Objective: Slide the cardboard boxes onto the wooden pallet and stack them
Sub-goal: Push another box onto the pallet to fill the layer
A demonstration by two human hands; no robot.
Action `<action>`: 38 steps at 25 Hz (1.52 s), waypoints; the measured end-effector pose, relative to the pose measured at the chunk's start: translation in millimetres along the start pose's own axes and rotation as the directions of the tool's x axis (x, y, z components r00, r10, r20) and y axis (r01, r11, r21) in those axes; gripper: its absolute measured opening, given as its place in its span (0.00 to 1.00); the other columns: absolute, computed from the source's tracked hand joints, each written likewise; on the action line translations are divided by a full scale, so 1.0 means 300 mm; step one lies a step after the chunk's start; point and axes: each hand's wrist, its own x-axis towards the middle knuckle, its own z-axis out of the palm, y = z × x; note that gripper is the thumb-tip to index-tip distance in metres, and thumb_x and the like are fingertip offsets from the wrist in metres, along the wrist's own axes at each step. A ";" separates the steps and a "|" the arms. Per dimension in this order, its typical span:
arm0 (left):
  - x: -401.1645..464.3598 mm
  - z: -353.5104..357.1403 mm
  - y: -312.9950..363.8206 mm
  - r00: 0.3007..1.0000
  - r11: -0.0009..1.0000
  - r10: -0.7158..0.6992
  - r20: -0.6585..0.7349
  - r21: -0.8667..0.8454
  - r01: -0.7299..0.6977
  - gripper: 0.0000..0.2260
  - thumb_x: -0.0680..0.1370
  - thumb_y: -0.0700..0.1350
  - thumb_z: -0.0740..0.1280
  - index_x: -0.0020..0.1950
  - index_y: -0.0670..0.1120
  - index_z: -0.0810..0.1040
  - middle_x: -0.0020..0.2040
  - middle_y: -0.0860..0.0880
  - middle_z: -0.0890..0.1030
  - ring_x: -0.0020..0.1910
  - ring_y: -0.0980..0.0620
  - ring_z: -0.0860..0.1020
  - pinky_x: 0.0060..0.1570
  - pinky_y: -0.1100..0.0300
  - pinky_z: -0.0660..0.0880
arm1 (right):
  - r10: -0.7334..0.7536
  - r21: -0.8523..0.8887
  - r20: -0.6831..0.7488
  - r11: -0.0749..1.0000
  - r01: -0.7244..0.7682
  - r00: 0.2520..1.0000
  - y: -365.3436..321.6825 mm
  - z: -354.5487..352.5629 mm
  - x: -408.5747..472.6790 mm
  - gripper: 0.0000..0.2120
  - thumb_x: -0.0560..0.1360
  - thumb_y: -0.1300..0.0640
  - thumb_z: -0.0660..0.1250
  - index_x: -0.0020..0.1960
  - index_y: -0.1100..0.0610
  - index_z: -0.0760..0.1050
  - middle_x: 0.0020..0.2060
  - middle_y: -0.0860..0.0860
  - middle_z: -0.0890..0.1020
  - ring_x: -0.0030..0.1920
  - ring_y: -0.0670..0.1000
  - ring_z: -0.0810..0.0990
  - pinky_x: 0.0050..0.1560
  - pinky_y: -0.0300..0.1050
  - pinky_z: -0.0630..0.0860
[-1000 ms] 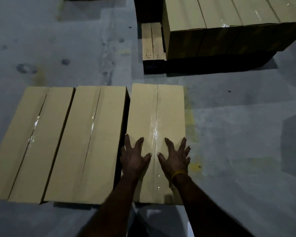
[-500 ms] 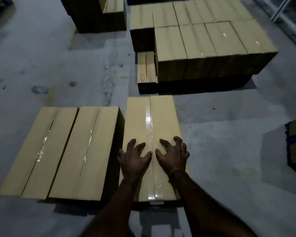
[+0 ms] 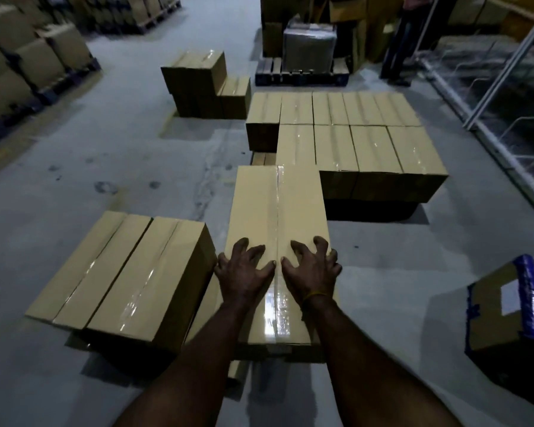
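Now both hands (image 3: 278,272) have pushed the box (image 3: 276,217) up to the pallet (image 3: 261,158)

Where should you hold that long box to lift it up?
Probably by its two long sides near the close end, one hand each side. The long box is narrow with a flat, slick taped top, where the left hand and right hand only press.
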 end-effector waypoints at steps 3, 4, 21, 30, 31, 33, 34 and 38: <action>-0.043 -0.050 0.081 1.000 1.000 0.014 -0.017 -0.018 -0.014 0.25 0.71 0.67 0.65 0.67 0.64 0.74 0.75 0.60 0.63 0.70 0.41 0.64 0.68 0.42 0.61 | -0.005 0.012 0.002 1.000 0.005 1.000 0.020 -0.098 -0.024 0.26 0.71 0.34 0.62 0.68 0.38 0.72 0.71 0.50 0.62 0.67 0.59 0.62 0.64 0.57 0.63; -0.047 -0.071 0.108 1.000 1.000 0.021 -0.015 -0.023 -0.021 0.25 0.71 0.67 0.66 0.67 0.63 0.74 0.75 0.59 0.63 0.70 0.41 0.65 0.67 0.43 0.61 | 0.003 0.019 -0.001 1.000 -0.003 1.000 0.022 -0.129 -0.026 0.26 0.71 0.34 0.62 0.68 0.38 0.72 0.71 0.50 0.62 0.67 0.59 0.62 0.64 0.57 0.63; 0.310 -0.184 0.270 0.995 0.998 0.063 -0.077 0.016 -0.062 0.26 0.71 0.69 0.65 0.67 0.63 0.75 0.74 0.59 0.64 0.66 0.43 0.67 0.61 0.48 0.64 | -0.021 0.006 0.004 1.000 0.021 1.000 -0.092 -0.248 0.345 0.28 0.70 0.32 0.63 0.69 0.38 0.70 0.71 0.51 0.61 0.68 0.62 0.63 0.64 0.59 0.64; 0.765 -0.198 0.220 0.994 1.000 0.015 -0.107 -0.002 -0.015 0.25 0.71 0.68 0.65 0.67 0.63 0.74 0.74 0.60 0.65 0.67 0.44 0.66 0.62 0.48 0.64 | -0.074 0.015 0.022 0.997 0.074 0.997 -0.301 -0.126 0.761 0.28 0.71 0.32 0.63 0.68 0.38 0.70 0.71 0.51 0.60 0.69 0.61 0.62 0.66 0.61 0.63; 0.811 -0.207 0.213 0.993 1.000 0.019 -0.120 0.004 -0.018 0.25 0.71 0.68 0.65 0.67 0.63 0.74 0.74 0.60 0.65 0.67 0.44 0.66 0.61 0.48 0.64 | -0.077 0.024 0.026 0.997 0.077 0.997 -0.328 -0.117 0.802 0.28 0.71 0.32 0.63 0.69 0.38 0.70 0.71 0.51 0.60 0.69 0.61 0.61 0.66 0.61 0.63; 0.890 -0.227 0.202 0.992 1.000 0.020 -0.124 0.020 -0.017 0.26 0.71 0.68 0.65 0.67 0.63 0.74 0.74 0.59 0.64 0.67 0.44 0.66 0.61 0.48 0.64 | -0.080 0.021 0.034 0.997 0.080 0.996 -0.374 -0.099 0.869 0.28 0.71 0.32 0.63 0.69 0.39 0.70 0.71 0.51 0.59 0.69 0.61 0.61 0.66 0.62 0.63; 0.921 -0.235 0.196 0.992 1.000 0.017 -0.122 0.021 -0.014 0.25 0.71 0.68 0.65 0.67 0.62 0.74 0.74 0.59 0.64 0.67 0.43 0.66 0.62 0.48 0.64 | -0.084 0.017 0.037 0.996 0.084 0.996 -0.393 -0.091 0.894 0.28 0.71 0.32 0.62 0.69 0.39 0.69 0.71 0.51 0.59 0.69 0.61 0.61 0.66 0.62 0.63; 1.060 -0.259 0.167 0.993 1.000 -0.004 -0.120 0.011 0.006 0.25 0.72 0.68 0.66 0.67 0.63 0.74 0.74 0.59 0.64 0.68 0.43 0.66 0.63 0.47 0.63 | -0.121 0.023 0.053 0.993 0.120 0.991 -0.479 -0.054 1.019 0.29 0.71 0.32 0.62 0.70 0.38 0.68 0.71 0.51 0.59 0.69 0.61 0.61 0.67 0.61 0.62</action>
